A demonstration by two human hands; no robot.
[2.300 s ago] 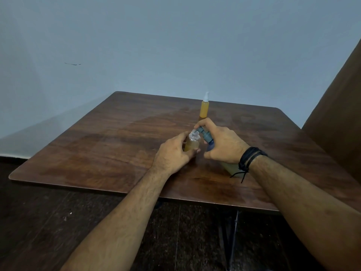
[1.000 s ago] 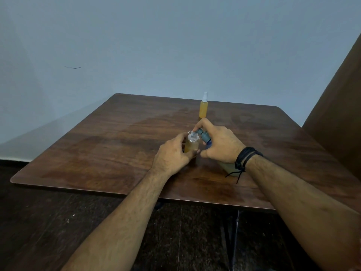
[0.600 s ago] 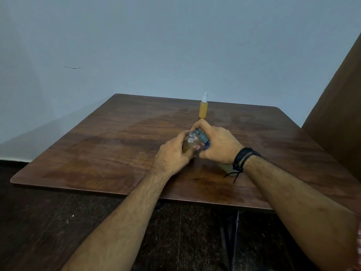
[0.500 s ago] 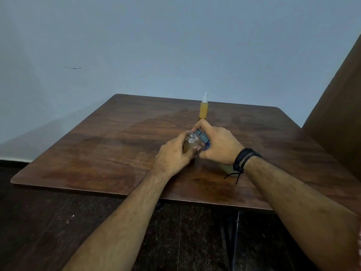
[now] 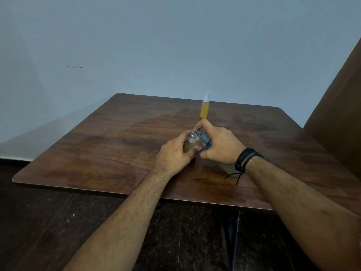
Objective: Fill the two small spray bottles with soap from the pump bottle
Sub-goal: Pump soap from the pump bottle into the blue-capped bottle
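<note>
**Pump nozzle at open bottle mouth**

Left hand (image 5: 176, 153) wraps the uncapped clear spray bottle (image 5: 192, 142), amber liquid partway up. Right hand (image 5: 219, 145) clasps the grey-blue pump bottle (image 5: 203, 136). At 12 o'clock stands a capped, full spray bottle (image 5: 204, 108).

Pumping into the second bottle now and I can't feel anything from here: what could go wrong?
The open spray bottle has a narrow neck, and the pump nozzle sits at its rim, so soap may run down the outside. The left hand hides much of the soap level, so overfilling is possible. The right hand pressing the pump bottle could tip it.
</note>
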